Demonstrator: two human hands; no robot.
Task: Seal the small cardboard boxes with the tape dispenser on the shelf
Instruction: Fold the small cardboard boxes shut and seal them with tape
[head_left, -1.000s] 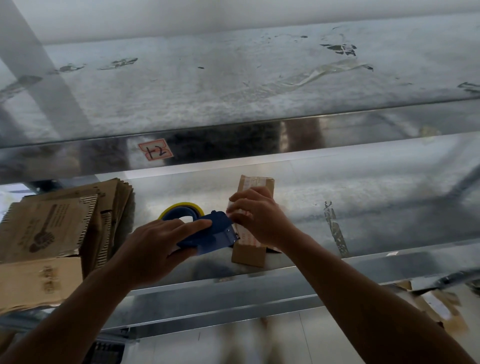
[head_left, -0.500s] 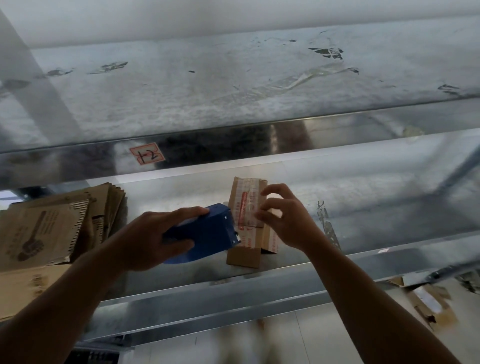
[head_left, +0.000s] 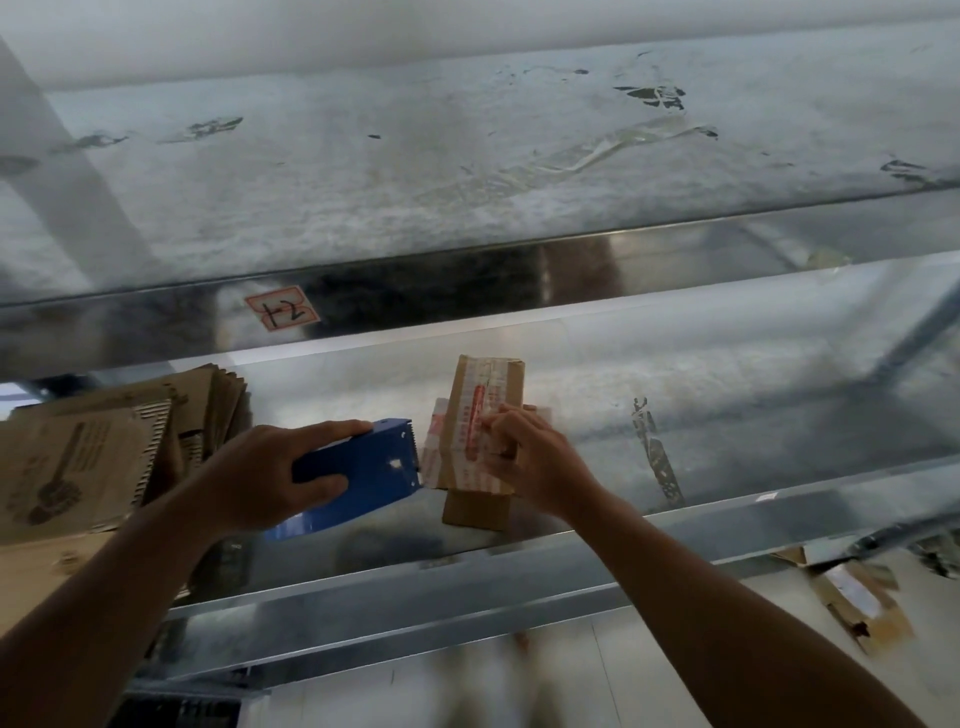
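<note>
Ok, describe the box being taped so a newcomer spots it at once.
On the lower metal shelf, right of the flattened cartons, sits one small cardboard box. Unlike them, it is assembled and banded with red-printed tape, beside the blue tape dispenser.

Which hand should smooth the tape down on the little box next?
The right hand: its fingers are on the tape across the small box. The left hand is busy gripping the blue tape dispenser beside the box.

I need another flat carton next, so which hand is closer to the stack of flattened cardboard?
Left. The left hand, gripping the blue tape dispenser, is just right of the cardboard stack; the right hand is farther right, holding the small box.
</note>
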